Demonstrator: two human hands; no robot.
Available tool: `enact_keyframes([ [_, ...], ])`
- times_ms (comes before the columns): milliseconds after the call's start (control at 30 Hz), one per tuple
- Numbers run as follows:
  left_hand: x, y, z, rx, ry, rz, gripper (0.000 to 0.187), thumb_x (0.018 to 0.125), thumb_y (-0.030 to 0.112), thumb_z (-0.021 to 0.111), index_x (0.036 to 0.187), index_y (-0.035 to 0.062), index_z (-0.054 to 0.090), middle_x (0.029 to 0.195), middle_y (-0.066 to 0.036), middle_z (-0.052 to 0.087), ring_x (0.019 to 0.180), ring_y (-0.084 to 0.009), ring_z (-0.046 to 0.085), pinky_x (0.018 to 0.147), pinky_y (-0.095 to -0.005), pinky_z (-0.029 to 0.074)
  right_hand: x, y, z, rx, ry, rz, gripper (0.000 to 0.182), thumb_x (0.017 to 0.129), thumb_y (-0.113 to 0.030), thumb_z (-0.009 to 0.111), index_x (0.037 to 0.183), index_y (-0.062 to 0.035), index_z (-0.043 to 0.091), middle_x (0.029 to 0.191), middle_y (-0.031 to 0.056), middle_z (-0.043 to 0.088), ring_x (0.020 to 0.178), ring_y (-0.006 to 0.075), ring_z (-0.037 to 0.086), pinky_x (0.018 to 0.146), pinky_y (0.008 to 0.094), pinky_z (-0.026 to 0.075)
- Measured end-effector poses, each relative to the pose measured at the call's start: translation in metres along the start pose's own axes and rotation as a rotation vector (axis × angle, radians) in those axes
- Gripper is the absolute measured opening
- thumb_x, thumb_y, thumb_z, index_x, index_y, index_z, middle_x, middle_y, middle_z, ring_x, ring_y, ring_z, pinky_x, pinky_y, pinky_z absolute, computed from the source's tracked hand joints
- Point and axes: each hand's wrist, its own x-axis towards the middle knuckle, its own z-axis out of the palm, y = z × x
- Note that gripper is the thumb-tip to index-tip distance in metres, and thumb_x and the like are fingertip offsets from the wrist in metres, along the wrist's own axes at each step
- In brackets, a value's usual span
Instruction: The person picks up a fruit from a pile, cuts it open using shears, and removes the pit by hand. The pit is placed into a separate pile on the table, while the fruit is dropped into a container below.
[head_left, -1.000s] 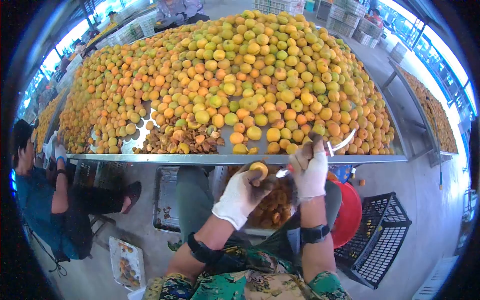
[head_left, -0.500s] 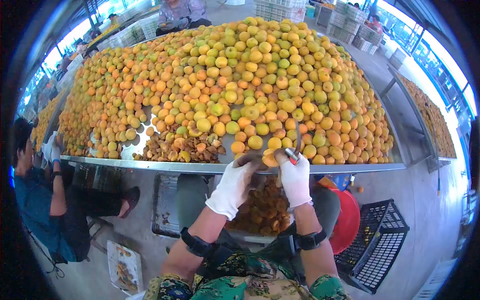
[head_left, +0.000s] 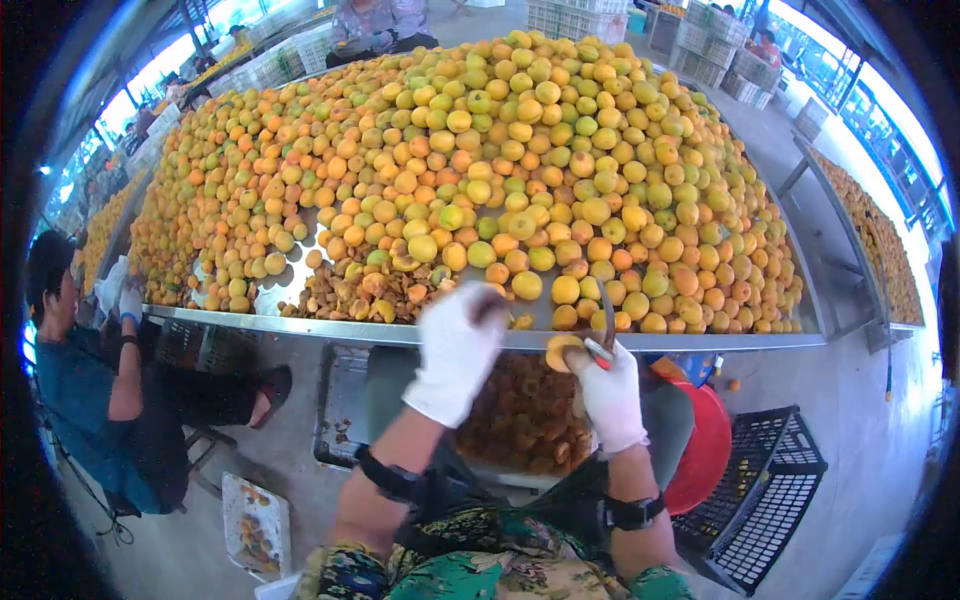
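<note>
A large heap of yellow-orange fruit covers the metal table. My right hand, in a white glove with dark fingertips, holds a curved knife with a red and silver handle, and a piece of fruit at its fingertips. My left hand, gloved too, is raised over the table's front edge; it is blurred and its fingers are unclear. Beside it on the table lies a pile of browned, opened fruit pieces. Below my hands is a container of brown fruit pieces.
A co-worker sits at the left. On the floor are a metal tray, a white tray, a red basin and a black crate. Another fruit table stands at the right.
My left hand has moved left and away from the fruit piece. My right hand has shifted slightly right and down with the knife and fruit. The whole view has shifted a little.
</note>
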Motion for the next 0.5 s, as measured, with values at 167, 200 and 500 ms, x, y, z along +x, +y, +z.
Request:
enact_keyframes([
  [167, 0.037, -0.044, -0.013, 0.632, -0.154, -0.091, 0.031, 0.074, 0.019, 0.065, 0.102, 0.0062, 0.061, 0.094, -0.013, 0.064, 0.088, -0.0293, 0.063, 0.077, -0.0404, 0.049, -0.005, 0.051, -0.025, -0.317, -0.086, -0.159, 0.035, 0.075, -0.01, 0.064, 0.107, 0.0011, 0.057, 0.091, 0.0122, 0.065, 0.086, 0.0159, 0.061, 0.079, 0.0302, 0.048],
  [200, 0.04, -0.041, -0.007, 0.812, -0.206, -0.025, 0.036, 0.073, 0.026, 0.066, 0.104, 0.0074, 0.06, 0.098, -0.013, 0.063, 0.092, -0.0305, 0.061, 0.08, -0.0424, 0.049, -0.008, 0.052, -0.023, -0.313, -0.086, -0.155, 0.035, 0.075, -0.01, 0.064, 0.107, 0.0011, 0.057, 0.091, 0.0122, 0.065, 0.086, 0.0159, 0.061, 0.079, 0.0302, 0.048],
  [500, 0.055, -0.049, 0.026, 0.484, -0.611, -0.188, 0.034, 0.076, 0.029, 0.063, 0.102, 0.007, 0.065, 0.097, -0.015, 0.066, 0.091, -0.0303, 0.063, 0.078, -0.0381, 0.05, -0.013, 0.056, -0.026, -0.038, -0.09, -0.049, 0.028, 0.079, -0.009, 0.064, 0.104, 0.0, 0.058, 0.083, 0.0041, 0.062, 0.076, 0.0136, 0.058, 0.069, 0.0271, 0.045],
])
